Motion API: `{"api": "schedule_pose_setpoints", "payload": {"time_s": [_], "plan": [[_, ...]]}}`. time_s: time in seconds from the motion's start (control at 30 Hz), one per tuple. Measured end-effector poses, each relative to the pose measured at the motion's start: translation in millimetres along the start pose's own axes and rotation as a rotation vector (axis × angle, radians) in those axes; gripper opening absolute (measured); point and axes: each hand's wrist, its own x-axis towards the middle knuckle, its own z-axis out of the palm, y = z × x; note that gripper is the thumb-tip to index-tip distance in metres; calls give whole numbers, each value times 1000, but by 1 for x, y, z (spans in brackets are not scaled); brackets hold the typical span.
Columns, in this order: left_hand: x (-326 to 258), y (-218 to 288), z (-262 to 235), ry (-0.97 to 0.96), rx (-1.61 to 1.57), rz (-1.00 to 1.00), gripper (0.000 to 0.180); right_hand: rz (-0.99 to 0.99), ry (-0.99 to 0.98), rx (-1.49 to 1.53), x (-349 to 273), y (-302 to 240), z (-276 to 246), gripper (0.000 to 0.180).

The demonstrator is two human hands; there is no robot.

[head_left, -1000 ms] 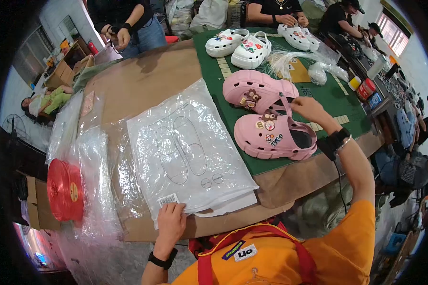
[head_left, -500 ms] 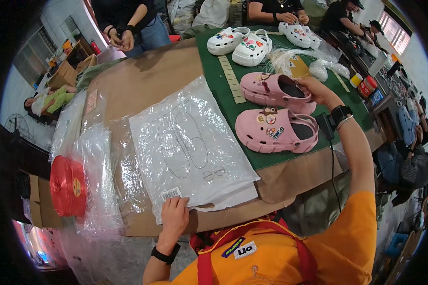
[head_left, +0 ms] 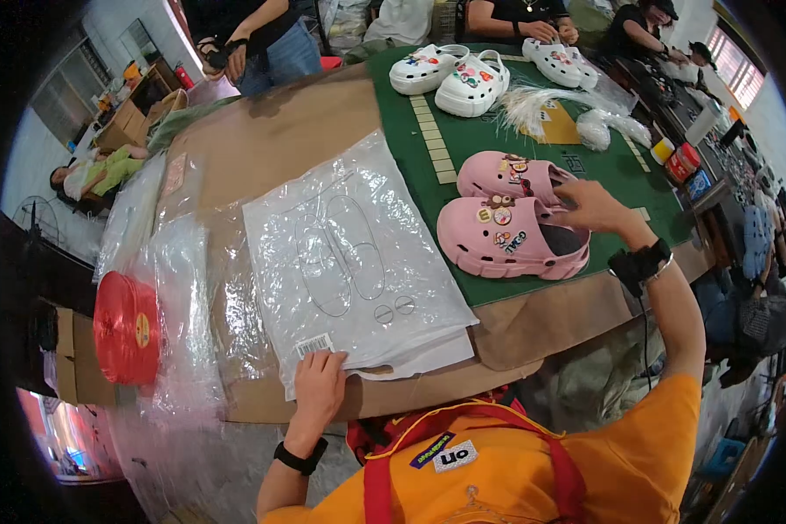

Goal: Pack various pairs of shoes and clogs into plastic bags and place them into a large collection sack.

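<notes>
A pair of pink clogs with colourful charms lies on the green mat [head_left: 410, 166]. The near clog [head_left: 489, 236] is seen from its side; the far clog [head_left: 489, 175] sits close against it, its heel partly hidden. My right hand [head_left: 598, 208] is closed at the heel end of the pair, fingers inside the openings. Before me is a clear plastic bag [head_left: 358, 262] with printed shoe outlines and a barcode label. My left hand [head_left: 319, 384] has its fingers together over the near edge of this bag, gripping it; the thumb is hard to see.
White clogs [head_left: 472, 83] with charms stand at the far side of the mat, near a bundle of clear strands [head_left: 533, 105]. Left of the bag are more clear bags [head_left: 179, 306] and a red tape roll [head_left: 127, 327]. Co-workers sit or stand beyond the table [head_left: 297, 131].
My right hand has drawn the far pink clog nearer, against the other clog, and sits lower over the pair. My left hand stays at the bag's edge.
</notes>
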Motion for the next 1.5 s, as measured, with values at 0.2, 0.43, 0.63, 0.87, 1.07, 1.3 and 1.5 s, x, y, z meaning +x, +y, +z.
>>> {"api": "schedule_pose_setpoints", "payload": {"time_s": [0.2, 0.43, 0.63, 0.87, 1.07, 1.3, 1.5], "plan": [[-2, -13, 7, 23, 110, 38, 20, 68, 125, -280, 8, 19, 45, 49], [-5, -6, -36, 39, 16, -73, 39, 136, 36, -157, -11, -50, 31, 47], [17, 30, -59, 13, -529, 75, 57, 216, 209, -9, -24, -83, 4, 46], [37, 68, -66, 184, -968, 30, 87, -204, 278, 12, 3, -190, -20, 36], [37, 38, -76, 523, -1406, -343, 91, -387, 176, 43, 23, -266, 22, 36], [15, -53, -47, 328, -1404, -541, 77, -585, -289, 298, 25, -285, 77, 40], [1, -70, -66, 409, -436, -589, 33, -625, 97, 511, 10, -256, 42, 17]]}}
